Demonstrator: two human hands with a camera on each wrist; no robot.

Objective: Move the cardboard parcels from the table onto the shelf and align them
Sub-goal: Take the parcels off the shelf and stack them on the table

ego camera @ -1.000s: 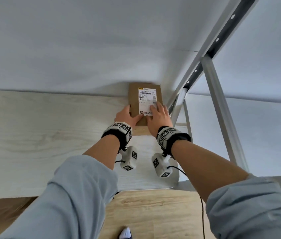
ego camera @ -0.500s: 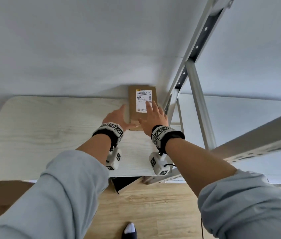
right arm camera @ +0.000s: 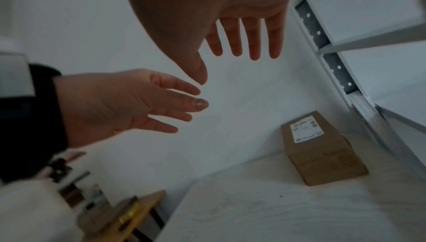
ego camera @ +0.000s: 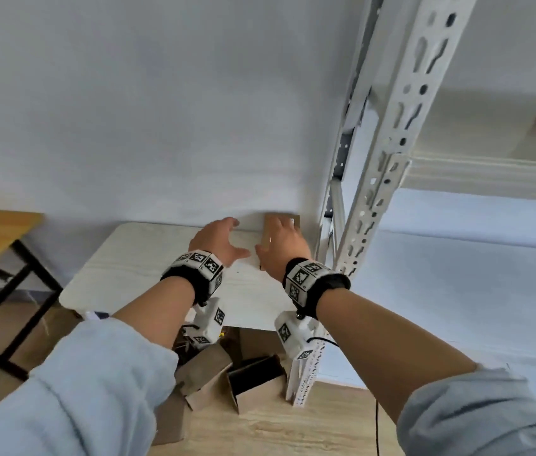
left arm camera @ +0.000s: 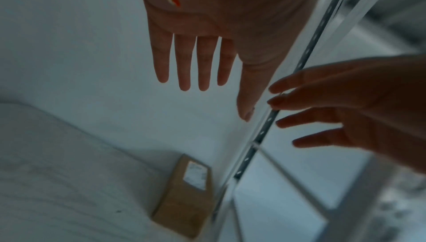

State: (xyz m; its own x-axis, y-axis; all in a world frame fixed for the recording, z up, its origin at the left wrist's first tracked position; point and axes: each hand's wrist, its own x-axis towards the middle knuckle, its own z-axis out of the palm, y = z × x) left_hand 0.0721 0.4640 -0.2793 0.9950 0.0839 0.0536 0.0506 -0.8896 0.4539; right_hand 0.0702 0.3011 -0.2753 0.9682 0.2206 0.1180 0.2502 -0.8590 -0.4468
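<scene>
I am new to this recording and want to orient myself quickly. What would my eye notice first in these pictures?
First, two bare hands, the left hand and right hand, both open and empty, raised over a pale wooden shelf board. Next, one cardboard parcel with a white label, lying flat in the board's far right corner, beside the white perforated shelf upright.

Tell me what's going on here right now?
A person is stocking a shelf. One cardboard parcel sits on the shelf board, in the back corner by the wall and the metal upright. The left hand and right hand are open above the board, holding nothing.
</scene>
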